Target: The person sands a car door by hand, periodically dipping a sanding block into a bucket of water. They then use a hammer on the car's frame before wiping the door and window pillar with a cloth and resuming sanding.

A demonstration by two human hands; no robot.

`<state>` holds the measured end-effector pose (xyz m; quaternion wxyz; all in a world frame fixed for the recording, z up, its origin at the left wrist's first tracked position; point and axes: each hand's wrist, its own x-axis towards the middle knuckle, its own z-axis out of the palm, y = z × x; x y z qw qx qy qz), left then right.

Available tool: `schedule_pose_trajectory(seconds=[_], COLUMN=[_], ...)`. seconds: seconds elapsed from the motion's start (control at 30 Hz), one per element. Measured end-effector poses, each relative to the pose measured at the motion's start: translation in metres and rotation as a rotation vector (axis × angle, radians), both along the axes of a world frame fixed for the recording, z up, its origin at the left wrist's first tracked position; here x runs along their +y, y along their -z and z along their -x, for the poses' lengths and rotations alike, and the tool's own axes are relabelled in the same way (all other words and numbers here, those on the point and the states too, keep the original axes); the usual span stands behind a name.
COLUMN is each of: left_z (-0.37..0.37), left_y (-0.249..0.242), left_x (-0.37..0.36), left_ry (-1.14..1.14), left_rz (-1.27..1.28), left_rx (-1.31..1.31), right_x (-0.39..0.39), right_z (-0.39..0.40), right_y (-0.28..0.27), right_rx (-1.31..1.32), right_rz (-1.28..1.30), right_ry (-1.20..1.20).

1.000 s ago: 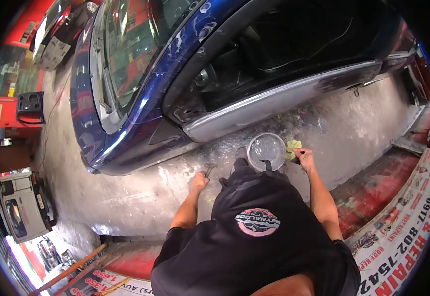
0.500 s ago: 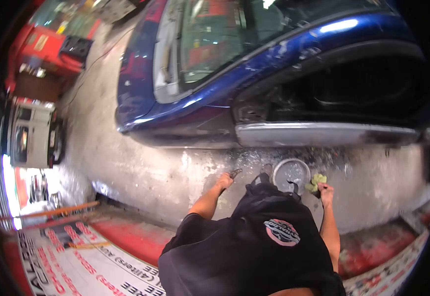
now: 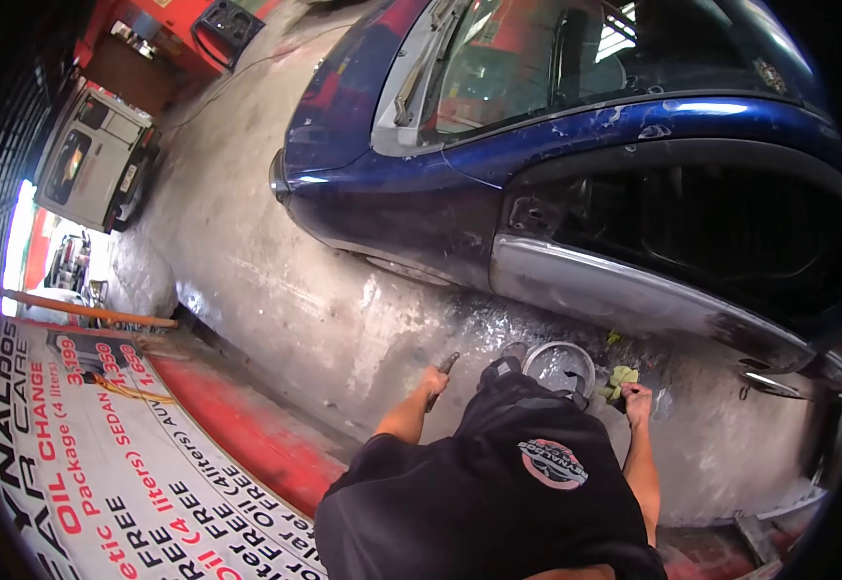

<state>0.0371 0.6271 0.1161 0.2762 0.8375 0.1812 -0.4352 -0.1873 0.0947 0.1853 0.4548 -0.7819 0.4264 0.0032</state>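
Observation:
My left hand [image 3: 433, 384] is closed round a small dark object [image 3: 450, 362] whose kind I cannot make out; its end sticks out past the fingers. On the other side, my right hand [image 3: 638, 400] grips a crumpled yellow-green cloth [image 3: 623, 378]. Between the hands a round bucket [image 3: 590, 360] holding liquid stands on the floor, close to the cloth. Ahead is a blue car [image 3: 392, 208], its side panel dull and its door bearing a greyish, scuffed band [image 3: 575, 275]. Neither hand touches the car.
Wet patches mark the concrete floor [image 3: 276, 290]. A printed banner [image 3: 102, 464] runs along the left behind me, near an orange pole [image 3: 102, 312]. A white van [image 3: 92, 159] stands at the far left. A yellow-green scrap [image 3: 614, 338] lies beneath the car's side.
My view has turned, so the car appears tilted and more of the banner shows. The left hand has shifted slightly, its object now pointing more upward. Both hands keep their hold.

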Motion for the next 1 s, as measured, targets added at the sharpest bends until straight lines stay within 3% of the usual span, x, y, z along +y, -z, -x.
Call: schedule_pose_trajectory(seconds=[0.07, 0.13, 0.23, 0.33, 0.47, 0.53, 0.63, 0.7, 0.83, 0.93, 1.0], left_z=[0.012, 0.025, 0.033, 0.047, 0.038, 0.041, 0.02, 0.005, -0.026, -0.024, 0.003], left_y=[0.002, 0.006, -0.032, 0.033, 0.014, 0.003, -0.005, -0.026, -0.095, -0.117, -0.106], left_x=[-0.003, -0.004, -0.004, 0.015, 0.02, 0.019, 0.028, 0.039, 0.079, 0.109, 0.113], left_ry=[-0.096, 0.069, 0.006, -0.055, -0.173, -0.451, -0.402, -0.499, -0.695, -0.848, -0.987], left_rz=[-0.038, -0.144, -0.037, 0.035, 0.036, 0.226, 0.182, 0.254, 0.39, 0.54, 0.572], left_rx=[0.055, -0.048, -0.051, -0.19, -0.056, -0.136, -0.063, -0.085, -0.324, -0.611, -0.791], right_x=[-0.007, -0.01, -0.015, -0.022, -0.028, -0.022, -0.015, -0.017, -0.018, -0.017, -0.021], right_z=[0.006, 0.011, 0.014, 0.02, 0.021, 0.018, 0.015, 0.015, 0.012, 0.003, -0.009], right_y=[0.009, 0.015, 0.019, 0.031, 0.046, 0.042, 0.031, 0.039, 0.035, 0.033, 0.039], right_rx=[-0.007, 0.005, -0.012, -0.04, -0.022, -0.051, -0.011, -0.015, 0.016, 0.064, 0.05], right_rz=[-0.008, -0.01, -0.02, -0.014, 0.006, -0.012, -0.013, -0.038, -0.083, -0.068, -0.026], right_ry=[-0.074, -0.084, -0.097, -0.126, -0.127, -0.12, -0.149, -0.148, -0.169, -0.194, -0.252])
